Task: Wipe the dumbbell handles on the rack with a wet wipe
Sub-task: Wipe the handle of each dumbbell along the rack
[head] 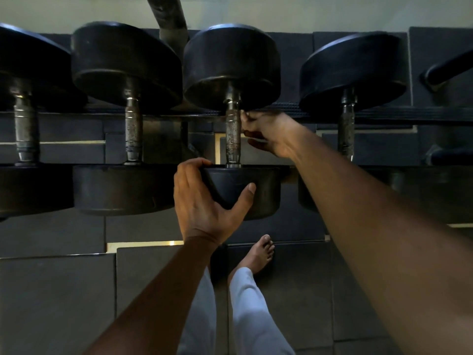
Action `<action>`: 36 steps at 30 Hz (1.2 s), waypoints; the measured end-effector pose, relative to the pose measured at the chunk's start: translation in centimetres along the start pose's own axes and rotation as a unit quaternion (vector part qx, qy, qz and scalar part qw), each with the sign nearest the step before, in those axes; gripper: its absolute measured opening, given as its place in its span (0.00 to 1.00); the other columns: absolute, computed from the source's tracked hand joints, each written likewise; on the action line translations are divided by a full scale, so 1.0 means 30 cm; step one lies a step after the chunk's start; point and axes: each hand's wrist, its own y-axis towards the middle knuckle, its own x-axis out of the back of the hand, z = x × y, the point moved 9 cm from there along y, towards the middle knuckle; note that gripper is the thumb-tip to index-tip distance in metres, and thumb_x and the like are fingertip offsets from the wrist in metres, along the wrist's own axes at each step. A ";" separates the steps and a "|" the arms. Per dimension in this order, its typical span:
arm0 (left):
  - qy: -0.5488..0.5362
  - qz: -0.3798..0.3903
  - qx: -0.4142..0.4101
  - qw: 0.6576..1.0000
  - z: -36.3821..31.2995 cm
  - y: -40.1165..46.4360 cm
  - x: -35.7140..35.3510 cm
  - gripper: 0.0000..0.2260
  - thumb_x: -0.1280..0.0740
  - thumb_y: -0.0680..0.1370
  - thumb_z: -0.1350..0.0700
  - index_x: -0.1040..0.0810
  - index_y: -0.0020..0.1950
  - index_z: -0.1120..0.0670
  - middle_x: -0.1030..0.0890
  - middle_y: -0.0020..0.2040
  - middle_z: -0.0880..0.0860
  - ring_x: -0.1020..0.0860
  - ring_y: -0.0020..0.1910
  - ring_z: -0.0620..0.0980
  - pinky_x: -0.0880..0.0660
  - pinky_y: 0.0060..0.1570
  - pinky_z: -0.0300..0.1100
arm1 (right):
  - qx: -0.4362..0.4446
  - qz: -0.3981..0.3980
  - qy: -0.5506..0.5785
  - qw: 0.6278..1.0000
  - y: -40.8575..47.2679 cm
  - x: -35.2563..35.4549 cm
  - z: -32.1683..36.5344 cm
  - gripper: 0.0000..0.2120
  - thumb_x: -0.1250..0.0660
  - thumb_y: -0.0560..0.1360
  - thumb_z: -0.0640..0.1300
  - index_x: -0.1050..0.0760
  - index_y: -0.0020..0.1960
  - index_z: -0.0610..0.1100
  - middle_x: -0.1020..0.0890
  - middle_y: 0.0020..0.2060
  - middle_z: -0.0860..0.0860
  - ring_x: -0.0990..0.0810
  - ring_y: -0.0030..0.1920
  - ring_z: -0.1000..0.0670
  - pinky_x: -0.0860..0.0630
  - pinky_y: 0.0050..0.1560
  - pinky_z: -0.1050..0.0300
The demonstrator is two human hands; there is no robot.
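Handle (233, 134): third dumbbell on the rack (384, 116), long axis running away from the person.
Right hand (268, 135): nearer, just beside the handle's right side, fingers curled; wipe not visible.
Left hand (204, 198): grips the near weight head (256, 196).

Dim, low-contrast view; black dumbbells (231, 119) sink into shadow, faint sheen on their upper rims, wide-angle bending at the edges.
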 end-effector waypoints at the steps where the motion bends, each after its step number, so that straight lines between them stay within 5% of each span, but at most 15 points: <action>1: 0.000 -0.001 0.000 1.000 0.001 0.000 0.001 0.37 0.26 0.70 0.30 0.27 0.65 0.57 0.27 0.60 0.52 0.26 0.58 0.50 0.23 0.55 0.54 | -0.005 0.009 -0.032 0.999 -0.004 0.002 -0.011 0.09 0.27 0.81 0.43 0.15 0.62 0.49 0.14 0.61 0.49 0.17 0.62 0.51 0.17 0.62 0.53; 11: -0.004 0.005 0.003 1.000 0.007 0.002 -0.002 0.38 0.26 0.70 0.30 0.27 0.66 0.58 0.27 0.60 0.52 0.26 0.59 0.51 0.23 0.56 0.55 | -0.043 0.073 -0.244 0.966 -0.026 0.014 -0.123 0.08 0.25 0.79 0.48 0.13 0.57 0.57 0.13 0.57 0.50 0.16 0.60 0.47 0.19 0.63 0.41; 16: -0.019 -0.008 0.020 1.000 0.010 0.000 0.003 0.41 0.24 0.69 0.30 0.29 0.68 0.58 0.27 0.61 0.52 0.24 0.60 0.51 0.22 0.58 0.56 | 0.018 0.058 -0.325 0.944 -0.101 0.024 -0.034 0.08 0.20 0.75 0.53 0.12 0.53 0.55 0.13 0.52 0.56 0.18 0.57 0.56 0.23 0.57 0.55; 19: -0.027 -0.030 0.035 0.999 0.013 -0.009 0.005 0.44 0.21 0.67 0.31 0.30 0.69 0.59 0.27 0.63 0.53 0.23 0.61 0.54 0.23 0.59 0.58 | 0.141 0.062 -0.352 0.923 -0.158 -0.031 0.123 0.13 0.19 0.72 0.53 0.11 0.54 0.50 0.11 0.49 0.58 0.17 0.49 0.66 0.23 0.51 0.65; 22: -0.035 -0.047 0.048 0.997 0.014 -0.019 0.008 0.46 0.21 0.65 0.31 0.30 0.69 0.59 0.29 0.62 0.50 0.24 0.61 0.52 0.22 0.59 0.57 | 0.334 -0.030 -0.405 0.851 -0.190 -0.117 0.293 0.11 0.22 0.76 0.55 0.11 0.57 0.55 0.11 0.51 0.58 0.14 0.51 0.61 0.18 0.56 0.56; 25: -0.043 -0.046 0.046 0.997 0.016 -0.021 0.007 0.45 0.20 0.65 0.31 0.30 0.69 0.59 0.29 0.62 0.50 0.24 0.60 0.51 0.22 0.58 0.55 | 0.423 -0.128 -0.605 0.662 -0.186 -0.204 0.338 0.12 0.33 0.84 0.52 0.14 0.62 0.59 0.11 0.51 0.51 0.13 0.52 0.44 0.18 0.53 0.45; 28: -0.053 -0.047 0.052 0.996 0.020 -0.022 0.008 0.46 0.20 0.65 0.31 0.31 0.69 0.58 0.29 0.62 0.51 0.25 0.60 0.50 0.22 0.57 0.55 | 0.425 -0.122 -0.706 0.553 -0.162 -0.268 0.326 0.12 0.36 0.86 0.49 0.14 0.61 0.56 0.13 0.46 0.47 0.14 0.47 0.39 0.21 0.46 0.48; 31: -0.075 -0.049 0.068 0.994 0.034 -0.033 0.006 0.47 0.19 0.65 0.31 0.32 0.71 0.57 0.29 0.64 0.50 0.24 0.62 0.51 0.22 0.59 0.56 | 0.415 -0.111 -0.727 0.535 -0.165 -0.287 0.319 0.11 0.35 0.85 0.47 0.14 0.59 0.54 0.13 0.46 0.46 0.14 0.47 0.39 0.27 0.43 0.50; 36: -0.124 -0.056 0.116 0.984 0.062 -0.056 0.003 0.52 0.17 0.63 0.32 0.34 0.75 0.56 0.28 0.69 0.50 0.25 0.68 0.50 0.22 0.65 0.53 | 0.337 -0.013 -0.734 0.589 -0.146 -0.297 0.299 0.12 0.37 0.86 0.47 0.16 0.63 0.53 0.15 0.56 0.47 0.16 0.55 0.42 0.18 0.55 0.43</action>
